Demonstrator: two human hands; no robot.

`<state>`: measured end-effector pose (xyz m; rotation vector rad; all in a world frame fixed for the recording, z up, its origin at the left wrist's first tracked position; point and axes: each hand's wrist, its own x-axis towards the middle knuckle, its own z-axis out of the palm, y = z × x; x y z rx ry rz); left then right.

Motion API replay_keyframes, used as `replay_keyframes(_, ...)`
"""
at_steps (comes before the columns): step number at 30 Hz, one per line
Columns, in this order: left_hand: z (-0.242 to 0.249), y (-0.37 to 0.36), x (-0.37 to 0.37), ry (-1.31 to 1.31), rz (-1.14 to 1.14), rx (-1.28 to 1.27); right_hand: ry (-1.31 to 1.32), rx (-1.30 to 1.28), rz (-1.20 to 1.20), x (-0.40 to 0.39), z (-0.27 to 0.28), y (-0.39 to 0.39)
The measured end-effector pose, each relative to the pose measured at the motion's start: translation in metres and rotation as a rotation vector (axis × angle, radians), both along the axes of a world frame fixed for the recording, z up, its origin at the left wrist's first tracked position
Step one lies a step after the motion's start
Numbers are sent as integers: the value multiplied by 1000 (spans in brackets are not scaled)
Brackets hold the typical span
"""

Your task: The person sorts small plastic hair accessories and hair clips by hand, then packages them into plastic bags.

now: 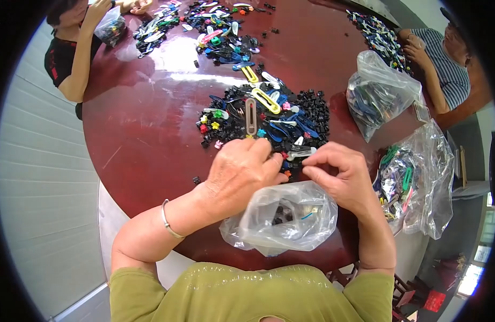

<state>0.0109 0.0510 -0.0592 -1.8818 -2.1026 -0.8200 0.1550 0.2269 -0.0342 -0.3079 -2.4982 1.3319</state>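
My left hand (246, 167) is over the near edge of a pile of hair clips (269, 115), back up and fingers curled; whatever is under the fingers is hidden. Small red and orange flower clips show by its fingertips. My right hand (341, 174) has thumb and forefinger pinched together at the pile's right side, close to a silvery snap clip (300, 153); I cannot make out what is in the pinch. An open clear plastic bag (290, 236) lies below both hands, with a few black pieces inside. Yellow snap clips (266, 101) and a brown one (251, 115) top the pile.
The dark red round table (134, 150) carries more clip heaps (218, 40) at the back. Filled plastic bags (379, 99) stand at the right, one (408, 180) close to my right forearm. Two other people sit at the far left and far right.
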Motion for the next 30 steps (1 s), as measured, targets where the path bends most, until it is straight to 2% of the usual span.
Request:
replay_keyframes(1, -1, 1, 0, 2, -12, 22, -124, -23, 8, 0, 1, 1)
replay_keyframes(6, -10, 4, -2, -1, -40, 55, -187, 109, 75, -3, -5, 2)
replay_keyframes(12, -10, 3, -3, -148, -69, 137, -88, 238, 68, -2, -10, -3)
replay_keyframes(17, 0, -1, -11, -307, -106, 194, -16, 138, 9, -2, -6, -3)
replay_keyframes(21, 4, -9, -14, -671, -67, 142, 134, 39, -69, 0, -1, 3)
replay_keyframes(22, 8, -11, -15, -735, -62, 118, 88, -129, -122, 4, 1, 3)
replay_keyframes(25, 14, -14, -16, -875, -72, 90, 398, -275, -16, 8, 22, -8)
replay_keyframes(26, 14, -14, -15, -912, -79, 87, 343, -246, 56, 17, 35, -9)
replay_keyframes(27, 14, -15, -15, -898, -99, 99, 386, -147, 165, 19, 35, -9)
replay_keyframes(30, 11, -13, -13, -884, -156, 127, 290, 145, 338, 17, 50, -17)
